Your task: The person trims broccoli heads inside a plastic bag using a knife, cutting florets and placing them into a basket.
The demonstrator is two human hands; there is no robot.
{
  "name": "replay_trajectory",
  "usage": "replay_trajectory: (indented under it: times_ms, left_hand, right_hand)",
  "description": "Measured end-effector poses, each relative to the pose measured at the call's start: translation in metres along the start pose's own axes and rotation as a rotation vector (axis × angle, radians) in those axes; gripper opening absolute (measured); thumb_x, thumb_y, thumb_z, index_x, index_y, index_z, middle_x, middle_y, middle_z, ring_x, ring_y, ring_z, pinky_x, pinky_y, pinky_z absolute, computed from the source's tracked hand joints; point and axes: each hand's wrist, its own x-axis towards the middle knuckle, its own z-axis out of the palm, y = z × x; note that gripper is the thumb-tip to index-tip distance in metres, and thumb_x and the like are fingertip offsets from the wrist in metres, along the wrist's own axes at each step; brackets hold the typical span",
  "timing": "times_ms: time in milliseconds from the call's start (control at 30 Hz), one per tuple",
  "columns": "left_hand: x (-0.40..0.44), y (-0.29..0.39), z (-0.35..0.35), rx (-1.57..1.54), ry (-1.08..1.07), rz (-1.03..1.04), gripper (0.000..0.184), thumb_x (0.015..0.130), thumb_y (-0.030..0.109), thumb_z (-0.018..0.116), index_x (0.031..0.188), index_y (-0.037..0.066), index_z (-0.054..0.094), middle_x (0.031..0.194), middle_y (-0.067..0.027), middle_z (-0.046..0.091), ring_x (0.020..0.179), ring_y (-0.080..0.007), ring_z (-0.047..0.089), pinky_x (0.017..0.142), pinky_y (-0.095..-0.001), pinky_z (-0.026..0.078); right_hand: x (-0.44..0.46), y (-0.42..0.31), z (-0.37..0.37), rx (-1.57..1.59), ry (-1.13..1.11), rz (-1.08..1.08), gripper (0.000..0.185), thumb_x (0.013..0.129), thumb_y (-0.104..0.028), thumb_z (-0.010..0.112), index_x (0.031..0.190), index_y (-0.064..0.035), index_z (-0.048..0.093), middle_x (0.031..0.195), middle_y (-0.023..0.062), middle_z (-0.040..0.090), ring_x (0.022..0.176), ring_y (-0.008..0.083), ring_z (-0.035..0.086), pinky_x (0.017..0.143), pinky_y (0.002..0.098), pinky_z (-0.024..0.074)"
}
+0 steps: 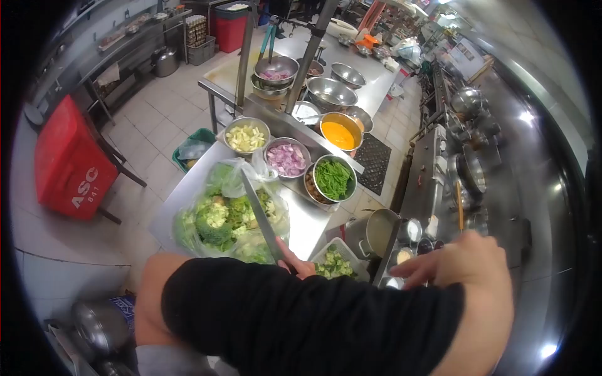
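My left hand [299, 262] is closed on the handle of a long knife [258, 210], its blade tilted up and away over a clear plastic bag [285, 216]. Inside the bag are broccoli [213, 230] and cauliflower pieces. A black sleeve [313, 316] crosses the lower view and hides that wrist. At the right, my right hand [461, 258] hangs over small containers, fingers loosely bent and apart, pointing left; nothing shows between them. One small container holds pale contents [404, 255]. Between the hands sits a white tub of cut broccoli [337, 262].
Bowls of chopped onion [287, 159], leafy greens [333, 178], pale chunks [246, 137] and orange liquid [340, 133] line the steel table's far edge. A deep pot [379, 230] stands right of the tub. Stoves with pans [473, 172] run along the right. A red bin [72, 166] stands left.
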Motion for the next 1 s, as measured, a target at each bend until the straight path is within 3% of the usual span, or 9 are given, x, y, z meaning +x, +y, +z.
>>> replay_trajectory:
  times_ms: [33, 100, 233, 300, 333, 400, 467, 600, 1000]
  left_hand:
    - [0.037, -0.034, -0.05, 0.001, -0.006, -0.01, 0.033, 0.094, 0.033, 0.085, 0.119, 0.012, 0.088, 0.12, -0.0174, 0.085, 0.107, -0.0392, 0.083, 0.086, -0.0444, 0.07]
    - [0.076, -0.039, 0.042, -0.049, 0.564, -0.256, 0.02, 0.094, 0.026, 0.079, 0.08, 0.012, 0.085, 0.081, -0.0078, 0.079, 0.085, -0.0239, 0.083, 0.071, -0.0384, 0.066]
    - [0.021, -0.09, 0.09, -0.143, 0.361, -0.201, 0.037, 0.099, 0.033, 0.077, 0.081, 0.001, 0.078, 0.084, -0.0179, 0.077, 0.078, -0.0361, 0.081, 0.065, -0.0478, 0.063]
    - [-0.001, -0.118, 0.131, -0.183, 0.489, -0.397, 0.03, 0.096, 0.031, 0.077, 0.097, 0.001, 0.078, 0.086, -0.019, 0.078, 0.082, -0.0403, 0.08, 0.071, -0.0514, 0.063]
    - [-0.01, -0.139, 0.149, -0.276, 0.487, -0.608, 0.035, 0.098, 0.033, 0.078, 0.106, 0.0, 0.081, 0.094, -0.0238, 0.079, 0.1, -0.0437, 0.078, 0.089, -0.0519, 0.063]
    - [-0.026, -0.191, 0.215, -0.271, 0.738, -0.907, 0.053, 0.098, 0.035, 0.08, 0.134, -0.003, 0.074, 0.133, -0.0319, 0.072, 0.127, -0.0502, 0.068, 0.106, -0.056, 0.057]
    - [-0.024, -0.224, 0.284, -0.089, 0.695, -1.415, 0.077, 0.097, 0.034, 0.083, 0.159, -0.002, 0.053, 0.167, -0.0316, 0.045, 0.142, -0.0561, 0.054, 0.111, -0.0619, 0.052]
    - [-0.03, -0.263, 0.339, -0.229, 0.979, -1.454, 0.077, 0.095, 0.033, 0.086, 0.155, 0.001, 0.05, 0.173, -0.0255, 0.028, 0.141, -0.0593, 0.048, 0.112, -0.0717, 0.045]
    - [-0.017, -0.254, 0.334, -0.024, 1.09, -1.593, 0.071, 0.086, 0.027, 0.093, 0.141, 0.002, 0.055, 0.167, -0.0299, 0.031, 0.148, -0.0567, 0.041, 0.113, -0.0678, 0.043]
  right_hand:
    - [0.001, -0.002, 0.0, 0.008, -0.004, -0.001, 0.073, 0.108, -0.008, 0.068, 0.174, -0.0296, 0.047, 0.072, 0.0189, 0.068, 0.058, 0.0278, 0.067, 0.065, 0.0409, 0.055]
    - [-0.003, -0.013, -0.002, 0.057, -0.044, 0.081, 0.074, 0.108, -0.009, 0.068, 0.175, -0.0291, 0.045, 0.075, 0.0191, 0.069, 0.058, 0.0281, 0.067, 0.065, 0.0402, 0.0555]
    - [-0.005, -0.023, -0.013, 0.123, -0.068, 0.197, 0.073, 0.107, -0.009, 0.067, 0.174, -0.0278, 0.046, 0.08, 0.0187, 0.073, 0.062, 0.026, 0.068, 0.069, 0.0389, 0.0571]
    - [-0.004, -0.012, -0.016, 0.084, 0.013, 0.144, 0.067, 0.105, -0.007, 0.067, 0.169, -0.0263, 0.056, 0.085, 0.0164, 0.077, 0.071, 0.018, 0.07, 0.075, 0.0387, 0.0595]
    - [-0.004, -0.004, -0.017, 0.048, 0.071, 0.096, 0.065, 0.104, -0.005, 0.066, 0.165, -0.0254, 0.062, 0.088, 0.0148, 0.08, 0.078, 0.0126, 0.071, 0.079, 0.0386, 0.061]
    - [-0.003, 0.007, -0.02, 0.003, 0.078, 0.11, 0.071, 0.106, -0.007, 0.067, 0.172, -0.0258, 0.05, 0.088, 0.0186, 0.077, 0.07, 0.0194, 0.071, 0.074, 0.0387, 0.0587]
    - [-0.003, 0.009, -0.023, -0.005, 0.069, 0.19, 0.073, 0.107, -0.007, 0.066, 0.175, -0.0247, 0.046, 0.085, 0.0205, 0.076, 0.066, 0.0222, 0.071, 0.073, 0.0387, 0.058]
    - [0.001, 0.013, -0.023, 0.105, 0.064, 0.158, 0.069, 0.112, -0.004, 0.06, 0.176, -0.0232, 0.044, 0.075, 0.0013, 0.063, 0.05, 0.0077, 0.054, 0.048, 0.0304, 0.0486]
    - [0.006, 0.011, -0.017, 0.041, 0.004, 0.129, 0.069, 0.111, -0.003, 0.061, 0.176, -0.0202, 0.044, 0.075, 0.0015, 0.065, 0.051, 0.0065, 0.056, 0.049, 0.0293, 0.0485]
